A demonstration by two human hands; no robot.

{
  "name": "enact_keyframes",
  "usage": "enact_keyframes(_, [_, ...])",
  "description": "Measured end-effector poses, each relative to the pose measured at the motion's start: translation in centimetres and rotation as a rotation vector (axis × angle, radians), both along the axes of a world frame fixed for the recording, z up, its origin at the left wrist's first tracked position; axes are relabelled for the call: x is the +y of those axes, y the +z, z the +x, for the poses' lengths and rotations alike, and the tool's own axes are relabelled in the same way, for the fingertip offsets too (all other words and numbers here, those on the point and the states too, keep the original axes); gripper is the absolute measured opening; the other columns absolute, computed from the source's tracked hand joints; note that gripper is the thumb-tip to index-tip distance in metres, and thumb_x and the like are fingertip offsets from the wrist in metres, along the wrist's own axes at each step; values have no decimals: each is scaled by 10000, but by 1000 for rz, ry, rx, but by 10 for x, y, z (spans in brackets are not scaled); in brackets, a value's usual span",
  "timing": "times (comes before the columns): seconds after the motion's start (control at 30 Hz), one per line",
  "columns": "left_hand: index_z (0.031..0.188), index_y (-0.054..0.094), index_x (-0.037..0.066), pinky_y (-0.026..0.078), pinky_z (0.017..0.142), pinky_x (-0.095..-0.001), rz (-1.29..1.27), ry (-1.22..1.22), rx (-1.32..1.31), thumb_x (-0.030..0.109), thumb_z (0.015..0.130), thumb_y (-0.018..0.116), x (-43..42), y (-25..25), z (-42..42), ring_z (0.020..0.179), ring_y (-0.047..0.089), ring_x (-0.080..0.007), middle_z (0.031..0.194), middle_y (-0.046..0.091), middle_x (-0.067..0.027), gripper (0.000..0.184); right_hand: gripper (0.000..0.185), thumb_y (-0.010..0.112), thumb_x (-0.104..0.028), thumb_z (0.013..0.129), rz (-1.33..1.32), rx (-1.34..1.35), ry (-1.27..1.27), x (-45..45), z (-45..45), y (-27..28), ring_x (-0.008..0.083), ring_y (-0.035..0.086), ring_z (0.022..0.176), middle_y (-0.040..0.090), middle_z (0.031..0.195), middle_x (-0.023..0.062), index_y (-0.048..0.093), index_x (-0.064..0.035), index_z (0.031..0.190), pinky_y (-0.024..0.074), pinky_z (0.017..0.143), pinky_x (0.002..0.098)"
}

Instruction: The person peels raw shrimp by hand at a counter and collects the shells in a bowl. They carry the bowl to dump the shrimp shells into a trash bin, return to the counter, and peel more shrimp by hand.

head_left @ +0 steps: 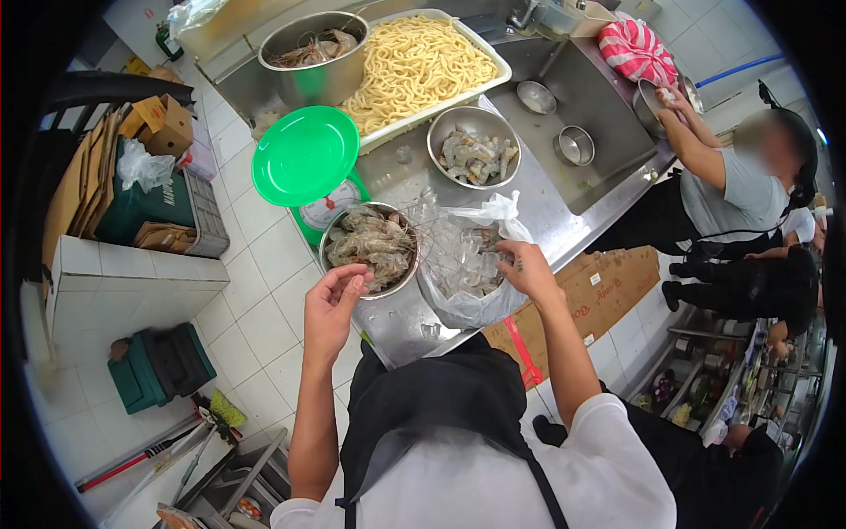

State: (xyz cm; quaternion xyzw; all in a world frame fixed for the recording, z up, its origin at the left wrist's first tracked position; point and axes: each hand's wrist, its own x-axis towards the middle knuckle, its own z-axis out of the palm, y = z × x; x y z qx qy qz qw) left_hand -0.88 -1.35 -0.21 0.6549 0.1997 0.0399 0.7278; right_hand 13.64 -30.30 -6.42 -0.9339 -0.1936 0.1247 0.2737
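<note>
– At the near bowl's rim, how's the left hand held?
– Fingers half-curled; grip can't be told. Shrimp heaped in bowl.
– Right hand?
– Fingers bent over ice bag; hold can't be told. More shrimp bowled beyond, noodles trayed farther.

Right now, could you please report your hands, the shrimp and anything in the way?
Left hand at near rim of steel bowl; right hand at edge of plastic bag, hold unclear; shrimp heaped in bowl; ice crowds bag.
</note>
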Motion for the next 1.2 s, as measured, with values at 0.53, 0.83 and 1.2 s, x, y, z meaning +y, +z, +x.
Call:
enact_keyframes(0.53, [1101,578,-41,474,811,-257,-18,-50,-28,108,923,559,-6,4,2,906,602,-130,986,651,-107,233,178,682,-88,684,-271,-122,235,35,35,-17,340,596,876,607,889,154,609,-7,825,502,725,448])
enact_keyframes(0.83, [1045,634,17,478,788,-300,308,-41,-84,126,851,640,-27,-6,14,871,615,-175,968,658,-75,222,302,758,-188,750,215,-16,-67,42,27,55,161,501,519,526,569,107,550,29,724,423,523,323])
enact_keyframes(1.2, [1100,599,33,385,851,-390,1225,57,-462,123,759,681,-19,-14,32,999,550,-266,1031,600,-91,362,459,708,-125,814,991,612,-50,148,-10,75,108,596,572,620,701,66,481,14,1188,490,487,234])
